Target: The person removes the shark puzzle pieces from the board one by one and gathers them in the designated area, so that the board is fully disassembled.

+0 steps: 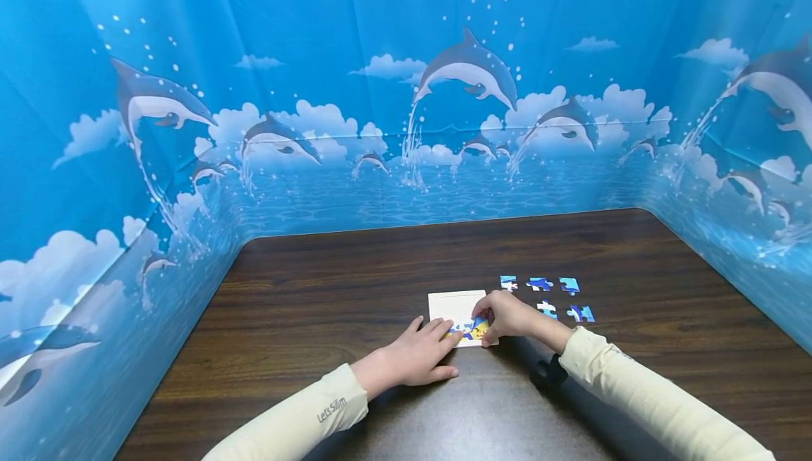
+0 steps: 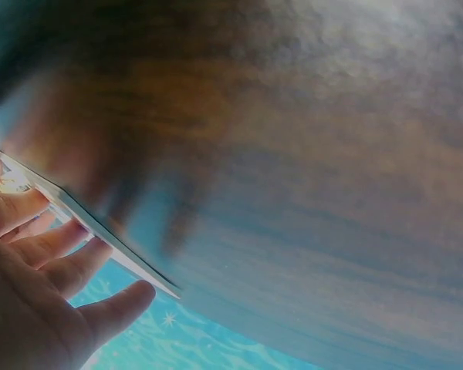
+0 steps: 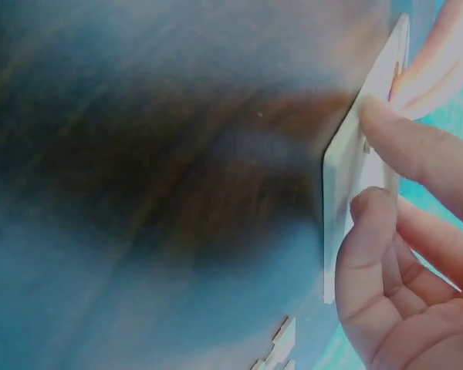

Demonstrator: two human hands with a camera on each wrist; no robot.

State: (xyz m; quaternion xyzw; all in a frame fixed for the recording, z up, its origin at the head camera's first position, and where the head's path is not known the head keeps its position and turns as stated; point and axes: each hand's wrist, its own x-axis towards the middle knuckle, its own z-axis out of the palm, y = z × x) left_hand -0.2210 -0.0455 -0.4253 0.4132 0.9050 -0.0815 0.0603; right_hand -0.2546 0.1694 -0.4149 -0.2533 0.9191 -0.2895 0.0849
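A white puzzle tray [image 1: 453,304] lies on the table with joined yellow and blue puzzle pieces [image 1: 468,335] along its near edge. My left hand [image 1: 420,354] rests at the tray's lower left, its spread fingers reaching over the pieces. In the left wrist view those fingers lie along the tray [image 2: 135,260]. At the right edge, my right hand [image 1: 512,316] has its thumb and bent index finger on either side of a blue-and-yellow puzzle piece [image 1: 480,323] in the tray. The right wrist view shows the thumb at the tray's rim [image 3: 333,193]; the fingers partly hide the piece.
Several loose puzzle pieces [image 1: 539,283] lie on the dark wooden table [image 1: 330,285] beyond and right of my right hand. A dark object [image 1: 550,371] is under the right wrist. Blue dolphin-print cloth [image 1: 317,200] walls the table's back and sides.
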